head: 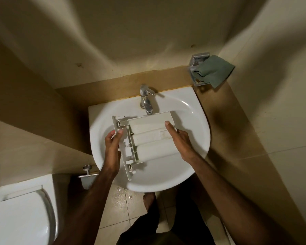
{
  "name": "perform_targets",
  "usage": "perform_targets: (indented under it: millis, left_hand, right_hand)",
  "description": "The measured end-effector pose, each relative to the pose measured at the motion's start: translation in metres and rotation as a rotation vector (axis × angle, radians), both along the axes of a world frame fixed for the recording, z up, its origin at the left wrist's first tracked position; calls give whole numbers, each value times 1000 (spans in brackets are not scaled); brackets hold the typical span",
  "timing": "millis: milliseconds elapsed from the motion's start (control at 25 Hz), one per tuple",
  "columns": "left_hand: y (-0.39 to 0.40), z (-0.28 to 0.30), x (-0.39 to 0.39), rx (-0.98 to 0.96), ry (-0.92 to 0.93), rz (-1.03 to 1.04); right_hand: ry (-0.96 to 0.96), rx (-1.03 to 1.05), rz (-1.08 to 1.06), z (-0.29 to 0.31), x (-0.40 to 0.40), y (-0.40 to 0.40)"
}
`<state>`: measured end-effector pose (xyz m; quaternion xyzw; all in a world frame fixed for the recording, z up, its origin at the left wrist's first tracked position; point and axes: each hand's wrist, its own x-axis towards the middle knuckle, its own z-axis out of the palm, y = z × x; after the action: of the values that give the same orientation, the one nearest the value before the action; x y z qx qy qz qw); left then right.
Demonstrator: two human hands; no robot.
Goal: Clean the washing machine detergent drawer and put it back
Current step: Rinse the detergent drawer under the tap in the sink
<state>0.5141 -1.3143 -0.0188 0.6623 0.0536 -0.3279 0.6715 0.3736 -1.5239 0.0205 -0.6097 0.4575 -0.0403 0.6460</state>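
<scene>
Head view looks down into a small bathroom with beige tiled walls and a tiled floor (124, 218). A white washbasin (193, 121) is fixed against the back wall, with a chrome tap (146, 99) at its rear rim. To the left stands a white toilet (19, 214) with its lid down, and a chrome valve (87, 171) juts from the wall beside it. At the upper right a green cloth (214, 71) hangs from a chrome wall holder (195, 68).

Over the basin bowl the detergent drawer (148, 138) is held upside down, its pale ribbed underside facing up. Its long axis runs left to right, tilted slightly, with the wide front panel at the left and the rear end pointing right, just below the tap spout.

Left hand (113, 147) has its grip closed on the front panel, thumb on top and fingers curled round the edge. Right hand (177, 138) grasps the drawer's rear part, thumb lying flat across the underside and fingers wrapped round the far edge.

A bare foot (149, 200) stands on the floor beneath the basin.
</scene>
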Motion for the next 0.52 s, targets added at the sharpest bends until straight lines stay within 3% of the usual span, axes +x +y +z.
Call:
perform_targets:
  millis: [160,360,440,520]
  left_hand:
    - [-1,-5,11,3,99,-212]
    - [-5,-6,10,-2,106,-253]
    - [-8,0,6,30,83,-219]
    - [-11,2,4,49,41,-195]
  right_hand:
    - [48,-18,88,-19,11,-19]
    - [173,-185,67,-38,33,-29]
    - [173,-345,5,-42,42,-25]
    - [166,-665,-8,-48,50,-23]
